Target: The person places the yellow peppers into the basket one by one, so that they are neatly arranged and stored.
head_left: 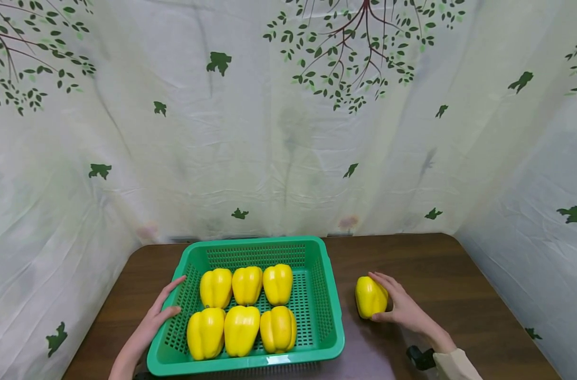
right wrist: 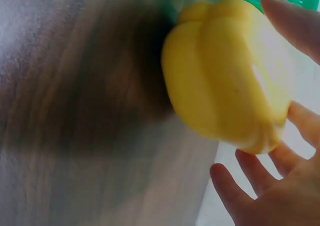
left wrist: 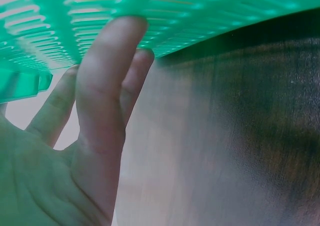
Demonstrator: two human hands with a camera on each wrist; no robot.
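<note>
My right hand (head_left: 399,306) holds a yellow bell pepper (head_left: 369,296) at the table, right of the green basket (head_left: 336,316). In the right wrist view, the thumb and fingers (right wrist: 295,161) stand around one side of the pepper (right wrist: 220,75), some fingertips at its end. My left hand (head_left: 156,316) rests at the basket's left side with fairly straight fingers. From the left wrist, its fingers (left wrist: 100,85) reach up against the slotted outer wall (left wrist: 175,15). Inside the basket several yellow bell peppers (head_left: 242,330) stand in two rows; its right side shows bare mesh.
The brown wooden table (head_left: 412,253) extends on both sides of the basket. A white curtain (head_left: 288,132) printed with leaves and branches hangs behind and beside it. A dark band with a device (head_left: 420,358) sits at the right wrist.
</note>
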